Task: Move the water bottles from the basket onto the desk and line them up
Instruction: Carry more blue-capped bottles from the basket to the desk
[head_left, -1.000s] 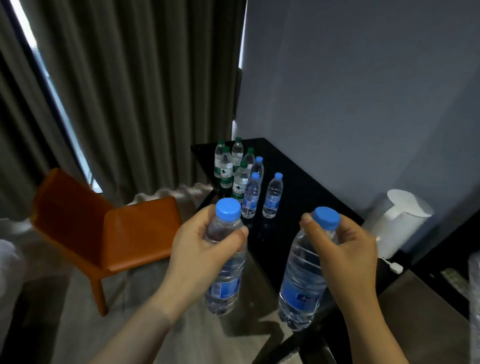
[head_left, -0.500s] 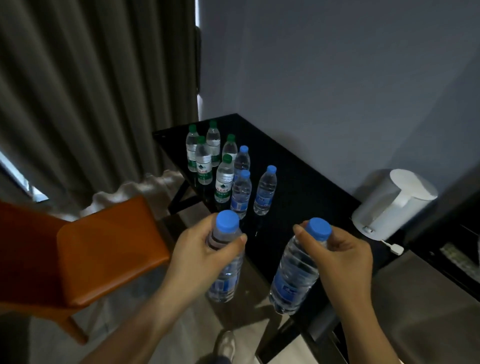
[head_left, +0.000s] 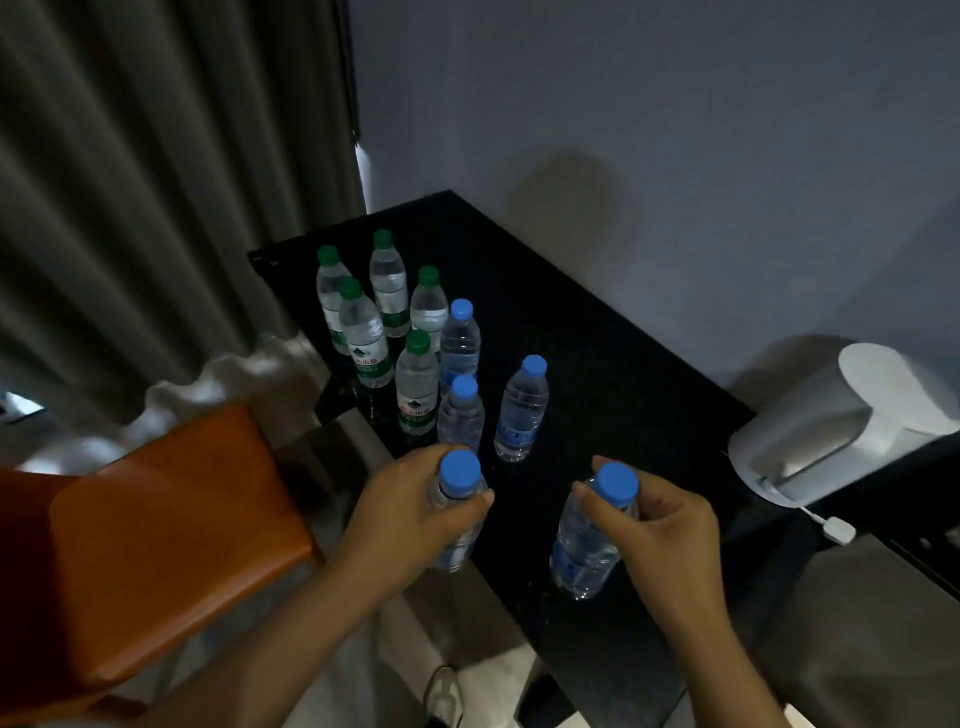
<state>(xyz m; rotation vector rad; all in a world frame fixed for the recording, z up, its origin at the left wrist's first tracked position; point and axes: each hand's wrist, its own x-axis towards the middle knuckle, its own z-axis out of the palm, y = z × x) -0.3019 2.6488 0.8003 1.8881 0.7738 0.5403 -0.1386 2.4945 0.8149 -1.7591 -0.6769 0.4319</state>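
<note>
Clear plastic bottles, glossy black desk, smooth orange chair seat, cloth curtain.

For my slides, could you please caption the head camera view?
Left hand and right hand each hold a blue-capped bottle at the black desk, where eight bottles stand.

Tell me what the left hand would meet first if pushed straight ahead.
Probably the nearest standing blue-cap bottle, just beyond the left hand and its held bottle. A green-cap bottle stands right beside it; depth is unclear, so that could come first.
</note>
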